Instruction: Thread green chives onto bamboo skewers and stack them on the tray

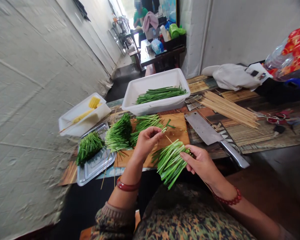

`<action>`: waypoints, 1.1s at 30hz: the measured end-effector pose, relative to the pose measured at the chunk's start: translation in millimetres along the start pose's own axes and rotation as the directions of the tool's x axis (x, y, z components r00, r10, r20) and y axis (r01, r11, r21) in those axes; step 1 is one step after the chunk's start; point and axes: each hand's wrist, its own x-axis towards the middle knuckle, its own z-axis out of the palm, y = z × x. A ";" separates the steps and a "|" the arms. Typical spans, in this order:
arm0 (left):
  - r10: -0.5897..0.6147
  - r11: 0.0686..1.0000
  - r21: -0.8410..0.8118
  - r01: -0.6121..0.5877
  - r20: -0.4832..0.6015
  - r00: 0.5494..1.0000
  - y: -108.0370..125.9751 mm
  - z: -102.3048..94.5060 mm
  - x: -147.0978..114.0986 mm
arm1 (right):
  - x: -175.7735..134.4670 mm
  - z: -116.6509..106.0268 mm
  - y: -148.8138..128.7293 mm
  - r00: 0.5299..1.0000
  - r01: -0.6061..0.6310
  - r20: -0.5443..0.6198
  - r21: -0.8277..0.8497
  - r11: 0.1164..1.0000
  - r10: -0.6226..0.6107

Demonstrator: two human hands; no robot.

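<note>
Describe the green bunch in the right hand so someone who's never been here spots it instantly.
Find the wooden cutting board beside the cleaver. Over its near edge, the right hand holds a fanned bunch of green stalks with a thin stick poking out. Unlike the stalks lying on the board, this bunch is held up in a hand.

Worktop [252, 137]: wood-plank pattern. Left: small white tub [97, 116], metal tray [88, 178]. Centre: wooden cutting board [182, 128], large white tub [156, 108] just behind it. Right: cleaver [202, 128] beside board, loose skewers [230, 109], red-handled scissors [275, 119], pale cloth [235, 77] at back.
</note>
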 end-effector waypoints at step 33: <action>-0.141 0.928 -0.331 0.171 0.115 0.983 13.9 -18.5 -27.6 | 10.2 23.1 -10.8 0.999 0.038 0.014 -0.112 0.993 -0.036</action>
